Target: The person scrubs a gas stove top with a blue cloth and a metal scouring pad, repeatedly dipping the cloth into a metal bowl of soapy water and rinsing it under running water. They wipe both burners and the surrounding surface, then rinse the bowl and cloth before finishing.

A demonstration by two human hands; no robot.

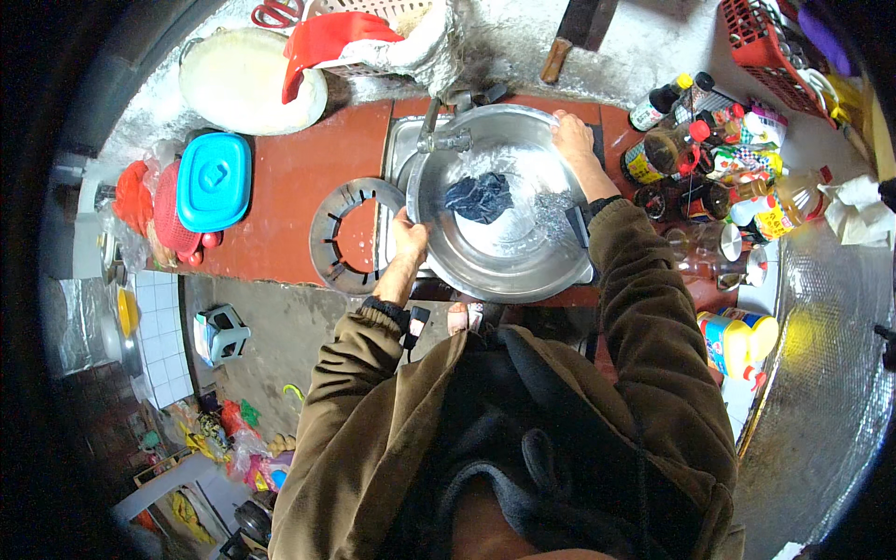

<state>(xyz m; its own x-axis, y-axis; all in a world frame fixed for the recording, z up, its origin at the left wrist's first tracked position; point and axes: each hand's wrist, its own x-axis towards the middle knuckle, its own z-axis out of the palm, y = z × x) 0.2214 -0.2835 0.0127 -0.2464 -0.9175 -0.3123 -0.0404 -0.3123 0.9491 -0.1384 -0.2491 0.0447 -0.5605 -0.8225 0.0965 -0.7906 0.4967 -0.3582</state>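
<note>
A large stainless steel basin (514, 269) sits over the sink, under a metal faucet (448, 141). My left hand (411, 241) grips its left rim, the thumb on top. At the upper right, my right hand (574, 138) holds the far rim. Inside the basin lies a crumpled dark cloth (480, 198), left of the middle, touched by neither hand. Small bubbles or droplets show at the basin's right side. A metal pot-support ring (324, 241) lies on the red countertop close to my left hand.
A blue lidded container (213, 182) and a large pale round lid or pan (245, 84) are on the left. Sauce and oil bottles (661, 150) crowd the right counter. Behind stand a basket with a red glove (343, 35) and a cleaver (557, 59). A stool (222, 334) is on the floor.
</note>
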